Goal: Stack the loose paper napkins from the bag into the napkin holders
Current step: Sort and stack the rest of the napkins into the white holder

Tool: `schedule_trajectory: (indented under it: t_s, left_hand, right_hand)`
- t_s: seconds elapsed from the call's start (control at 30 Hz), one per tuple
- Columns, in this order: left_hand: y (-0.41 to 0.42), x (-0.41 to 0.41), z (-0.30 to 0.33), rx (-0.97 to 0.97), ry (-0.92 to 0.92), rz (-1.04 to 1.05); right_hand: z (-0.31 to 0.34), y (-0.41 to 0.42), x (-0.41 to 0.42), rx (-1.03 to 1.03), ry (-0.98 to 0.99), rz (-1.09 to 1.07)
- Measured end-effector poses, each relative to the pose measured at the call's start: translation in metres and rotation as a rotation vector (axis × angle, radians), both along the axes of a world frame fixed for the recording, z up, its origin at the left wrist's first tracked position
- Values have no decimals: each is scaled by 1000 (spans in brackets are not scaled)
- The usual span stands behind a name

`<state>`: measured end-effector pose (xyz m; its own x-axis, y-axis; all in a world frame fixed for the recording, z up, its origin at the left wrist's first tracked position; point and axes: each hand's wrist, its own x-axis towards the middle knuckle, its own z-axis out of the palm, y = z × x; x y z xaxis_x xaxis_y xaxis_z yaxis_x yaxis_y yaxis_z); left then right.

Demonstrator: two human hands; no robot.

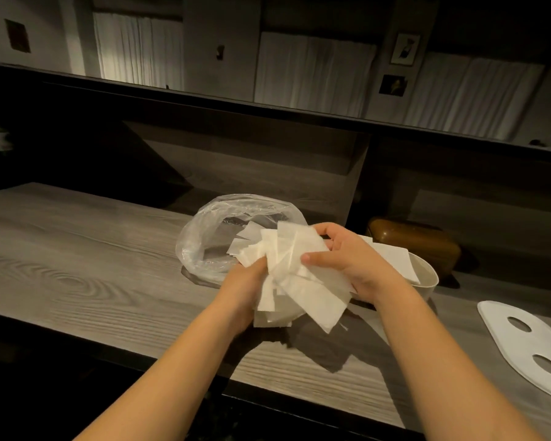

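Observation:
Both my hands hold a fanned bunch of white paper napkins (294, 275) above the wooden counter. My left hand (242, 291) grips the bunch from below and the left. My right hand (350, 259) grips it from the right, thumb on top. Just behind the hands lies a clear plastic bag (204, 237), its mouth open toward me, with a few napkins showing inside. To the right, partly hidden by my right hand, stands a white napkin holder (428, 278) with a napkin (391, 254) across its top.
A brown wooden box (417, 240) stands behind the white holder. A flat white lid with two oval holes (528, 342) lies at the right of the grey wood-grain counter (76, 265). A dark raised shelf runs along the back; the counter's front edge is near me.

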<state>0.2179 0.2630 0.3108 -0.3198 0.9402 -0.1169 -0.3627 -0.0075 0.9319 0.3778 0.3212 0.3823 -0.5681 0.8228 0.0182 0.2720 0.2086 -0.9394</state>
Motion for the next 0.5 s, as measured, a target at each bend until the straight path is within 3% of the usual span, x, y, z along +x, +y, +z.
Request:
schedule_trajectory:
  t_s: [0.1, 0.23, 0.37, 0.43, 0.5]
  left_hand:
    - [1, -3, 1, -36, -267, -73]
    - [1, 1, 1, -50, -108, -3]
    - [4, -3, 1, -51, -196, 100]
    - [6, -7, 0, -32, -221, 134]
    - [6, -7, -2, -2, -203, 171]
  right_hand:
    - [-5, 0, -11, 147, -255, -74]
    - [-8, 0, -13, 239, -364, -110]
    - [1, 0, 0, 245, -495, -97]
    - [3, 0, 8, 206, -457, -79]
    - [6, -1, 12, 104, -250, -102]
